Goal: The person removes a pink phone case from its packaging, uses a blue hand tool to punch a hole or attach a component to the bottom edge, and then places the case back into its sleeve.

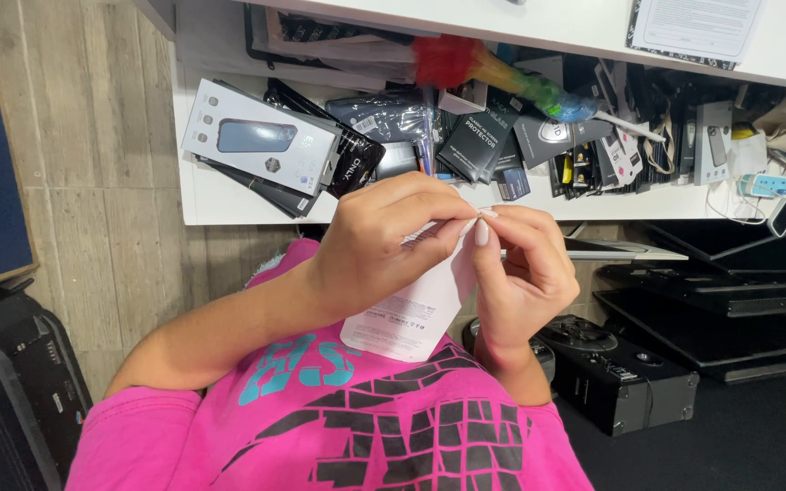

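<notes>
Both hands, left hand (370, 250) and right hand (520, 273), pinching white packet's (411, 314) top edge, just below cluttered tabletop (229, 195) edge.

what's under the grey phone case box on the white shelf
Under the grey phone case box lie dark flat packages, their edges poking out at its lower side, on the white shelf. How many, and what they hold, is covered by the box.

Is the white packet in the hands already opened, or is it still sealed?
Cannot tell. The left hand and right hand both pinch the top edge of the white packet, hiding it; the visible lower part looks flat and intact.
</notes>
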